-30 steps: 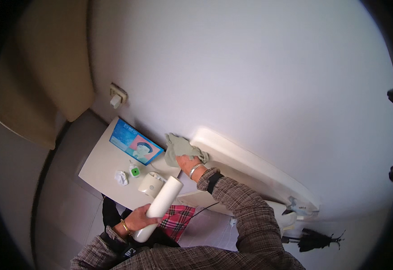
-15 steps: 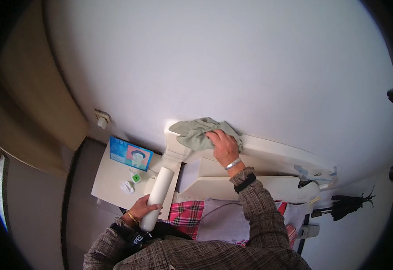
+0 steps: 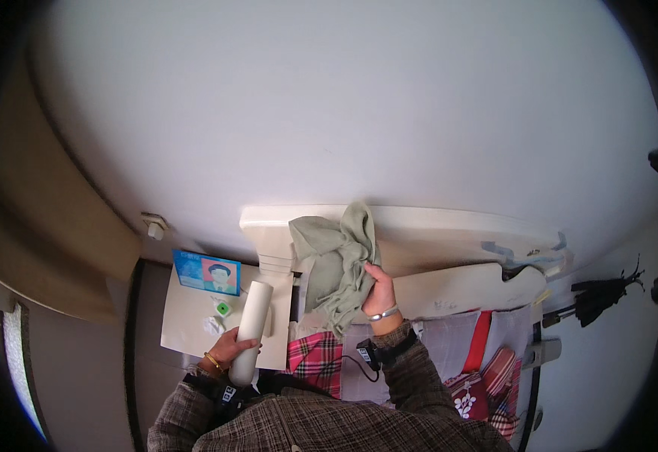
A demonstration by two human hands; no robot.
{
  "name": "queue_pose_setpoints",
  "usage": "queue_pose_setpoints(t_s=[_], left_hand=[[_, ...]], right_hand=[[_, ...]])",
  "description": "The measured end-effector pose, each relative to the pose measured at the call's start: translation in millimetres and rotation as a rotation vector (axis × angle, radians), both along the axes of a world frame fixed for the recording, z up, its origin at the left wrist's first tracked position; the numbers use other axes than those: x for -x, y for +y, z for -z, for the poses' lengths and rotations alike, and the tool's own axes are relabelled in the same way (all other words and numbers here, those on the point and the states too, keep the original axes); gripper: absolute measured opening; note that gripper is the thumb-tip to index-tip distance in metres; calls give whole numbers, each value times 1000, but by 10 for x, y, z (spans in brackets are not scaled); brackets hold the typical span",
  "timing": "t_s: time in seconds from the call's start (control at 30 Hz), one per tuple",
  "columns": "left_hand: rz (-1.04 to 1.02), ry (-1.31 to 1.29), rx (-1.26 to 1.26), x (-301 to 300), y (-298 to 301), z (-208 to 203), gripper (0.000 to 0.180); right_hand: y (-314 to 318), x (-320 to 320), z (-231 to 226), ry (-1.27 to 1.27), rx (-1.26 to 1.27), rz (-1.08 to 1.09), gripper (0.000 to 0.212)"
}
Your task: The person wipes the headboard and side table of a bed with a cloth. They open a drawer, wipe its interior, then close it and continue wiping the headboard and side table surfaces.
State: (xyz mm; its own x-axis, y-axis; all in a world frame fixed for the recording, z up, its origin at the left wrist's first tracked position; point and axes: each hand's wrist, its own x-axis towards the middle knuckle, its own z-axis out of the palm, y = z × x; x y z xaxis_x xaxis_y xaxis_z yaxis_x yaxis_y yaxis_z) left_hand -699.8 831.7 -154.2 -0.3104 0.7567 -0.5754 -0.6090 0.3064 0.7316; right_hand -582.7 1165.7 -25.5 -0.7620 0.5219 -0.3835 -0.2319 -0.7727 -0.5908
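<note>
My left hand (image 3: 231, 349) is wrapped round the lower part of a long white cylinder (image 3: 253, 320), held tilted in front of the small bedside table; its exact kind does not show. My right hand (image 3: 379, 291) grips a crumpled grey-green cloth (image 3: 342, 260) by its right side. The cloth hangs in loose folds in front of the white headboard (image 3: 412, 224) and hides part of it.
On the white bedside table (image 3: 178, 322) are a blue picture card (image 3: 207, 273), a small green-and-white object (image 3: 223, 309) and a crumpled white tissue (image 3: 212, 325). A bed with plaid bedding (image 3: 316, 355) lies to the right. A wall socket (image 3: 154, 226) is at left.
My right hand has drawn the cloth back and down from the headboard's top edge, and it now hangs more loosely. My left hand still holds the white cylinder. The view has shifted slightly.
</note>
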Motion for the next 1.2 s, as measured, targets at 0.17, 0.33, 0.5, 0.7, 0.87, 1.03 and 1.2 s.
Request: queue_pose_setpoints(t_s=[0.17, 0.33, 0.5, 0.7, 0.87, 1.03, 1.2], left_hand=[[9, -16, 33, -39, -59, -40, 47], [-5, 21, 96, -33, -42, -48, 46], [16, 126, 110, -28, -52, -27, 49], [-28, 187, 152, -43, -66, -30, 55], [-56, 190, 183, -65, -35, -93, 55], [-31, 252, 234, -71, -29, -166, 51], [-5, 257, 224, -58, -59, -125, 54]], right_hand=[[-22, -288, 232, 33, 77, -11, 38], [121, -610, 510, 28, 80, 68, 39], [423, -997, 592, -43, -32, 278, 43], [687, -1244, 706, 41, -84, 325, 47], [577, -778, 1307, -128, -183, 157, 52], [204, -397, 1787, -839, -1696, 72, 70], [-39, -329, 1917, -968, -1640, -412, 54]])
